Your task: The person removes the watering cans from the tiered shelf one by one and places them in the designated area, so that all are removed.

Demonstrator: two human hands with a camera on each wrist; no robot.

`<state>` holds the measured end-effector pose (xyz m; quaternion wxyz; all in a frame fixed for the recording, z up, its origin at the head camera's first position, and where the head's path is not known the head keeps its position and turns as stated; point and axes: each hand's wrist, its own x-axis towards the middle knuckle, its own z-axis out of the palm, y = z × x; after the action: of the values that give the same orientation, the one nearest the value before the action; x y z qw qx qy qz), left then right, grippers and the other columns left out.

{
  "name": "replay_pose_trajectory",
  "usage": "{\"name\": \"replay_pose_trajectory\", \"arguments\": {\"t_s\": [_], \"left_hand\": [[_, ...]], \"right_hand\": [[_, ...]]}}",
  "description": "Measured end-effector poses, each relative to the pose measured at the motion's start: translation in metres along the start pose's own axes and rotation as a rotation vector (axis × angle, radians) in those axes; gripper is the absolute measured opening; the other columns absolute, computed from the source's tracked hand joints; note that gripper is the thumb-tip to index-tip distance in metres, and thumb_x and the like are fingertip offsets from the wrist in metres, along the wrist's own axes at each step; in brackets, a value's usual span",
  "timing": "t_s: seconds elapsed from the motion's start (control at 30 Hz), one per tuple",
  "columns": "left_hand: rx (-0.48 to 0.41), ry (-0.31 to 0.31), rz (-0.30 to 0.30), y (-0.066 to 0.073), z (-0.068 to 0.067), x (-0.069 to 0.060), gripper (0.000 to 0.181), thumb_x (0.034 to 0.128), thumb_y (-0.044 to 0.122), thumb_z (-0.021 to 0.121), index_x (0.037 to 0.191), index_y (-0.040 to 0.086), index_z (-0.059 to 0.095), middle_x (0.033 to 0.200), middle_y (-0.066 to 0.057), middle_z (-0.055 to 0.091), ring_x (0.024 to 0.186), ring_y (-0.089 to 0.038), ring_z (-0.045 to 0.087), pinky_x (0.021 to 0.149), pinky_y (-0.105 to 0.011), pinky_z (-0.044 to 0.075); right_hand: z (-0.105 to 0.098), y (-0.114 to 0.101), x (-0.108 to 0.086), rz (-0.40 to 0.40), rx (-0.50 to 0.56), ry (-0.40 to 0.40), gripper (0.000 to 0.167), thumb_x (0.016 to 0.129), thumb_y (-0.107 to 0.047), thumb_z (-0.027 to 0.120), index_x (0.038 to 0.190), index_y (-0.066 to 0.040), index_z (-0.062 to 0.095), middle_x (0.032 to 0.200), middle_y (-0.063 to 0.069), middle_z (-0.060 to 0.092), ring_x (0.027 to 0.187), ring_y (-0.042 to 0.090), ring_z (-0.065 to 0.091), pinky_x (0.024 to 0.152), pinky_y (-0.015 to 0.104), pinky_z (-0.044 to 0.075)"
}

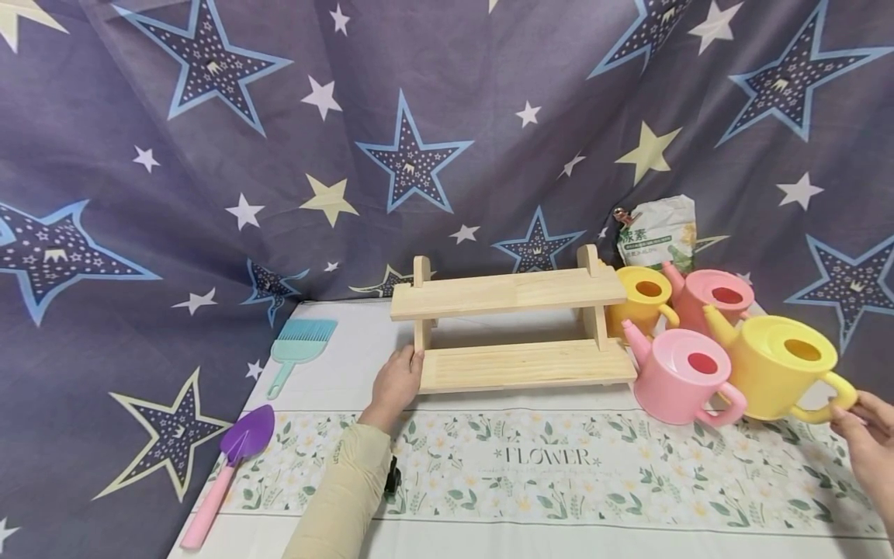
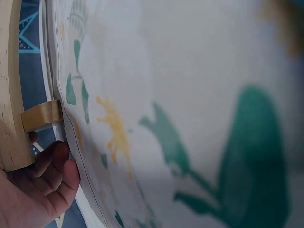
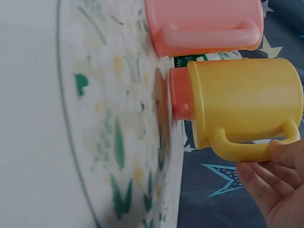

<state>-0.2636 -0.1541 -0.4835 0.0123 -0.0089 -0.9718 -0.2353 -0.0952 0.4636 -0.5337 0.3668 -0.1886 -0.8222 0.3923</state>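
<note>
A two-tier wooden shelf (image 1: 524, 366) stands at the back of the table. My left hand (image 1: 396, 382) holds the left end of its lower board, and in the left wrist view the fingers (image 2: 56, 164) curl beneath that end. At the far right, my right hand (image 1: 868, 436) pinches the handle of a large yellow watering can (image 1: 768, 373). In the right wrist view, thumb and fingers meet on this handle (image 3: 247, 152). Close by are a pink watering can (image 1: 673, 388), a coral-red watering can (image 1: 701, 287) and an orange-yellow watering can (image 1: 632, 310).
On the left lie a teal brush (image 1: 296, 349) and a purple trowel (image 1: 244, 439) with a pink handle. A white bag (image 1: 660, 225) closed with a clip stands behind the cans. A floral strip (image 1: 524, 473) crosses the white table; a starry curtain (image 1: 447, 70) hangs behind.
</note>
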Motion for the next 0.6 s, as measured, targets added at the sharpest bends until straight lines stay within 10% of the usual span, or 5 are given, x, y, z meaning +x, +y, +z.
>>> {"name": "replay_pose_trajectory", "arguments": {"t_s": [0.27,0.4,0.6], "left_hand": [[-0.001,-0.001,-0.001,-0.001,0.001,-0.001,0.046,0.1060,0.039,0.031,0.131,0.009,0.055,0.092,-0.006,0.056,0.078,-0.019,0.054,0.069,-0.038,0.049],[0.003,0.001,0.000,-0.001,0.000,0.000,0.046,0.1060,0.040,0.031,0.131,0.009,0.055,0.092,-0.006,0.056,0.079,-0.019,0.055,0.070,-0.038,0.049],[0.004,0.000,0.004,-0.001,0.000,0.000,0.046,0.1059,0.040,0.031,0.130,0.009,0.055,0.093,-0.006,0.057,0.079,-0.019,0.055,0.071,-0.038,0.049]], "right_hand": [[-0.006,-0.057,-0.015,0.137,0.000,-0.051,0.030,0.100,-0.001,0.052,0.129,0.007,0.055,0.088,-0.040,0.041,0.069,-0.026,0.042,0.064,-0.003,0.037],[-0.005,-0.053,-0.015,0.134,0.016,-0.075,0.028,0.099,-0.003,0.053,0.125,-0.008,0.062,0.089,-0.042,0.043,0.071,-0.026,0.043,0.065,-0.003,0.038],[-0.005,-0.046,-0.014,0.175,0.003,-0.123,0.029,0.099,-0.001,0.054,0.128,-0.001,0.059,0.089,-0.038,0.045,0.067,-0.026,0.043,0.058,-0.001,0.039]]}}
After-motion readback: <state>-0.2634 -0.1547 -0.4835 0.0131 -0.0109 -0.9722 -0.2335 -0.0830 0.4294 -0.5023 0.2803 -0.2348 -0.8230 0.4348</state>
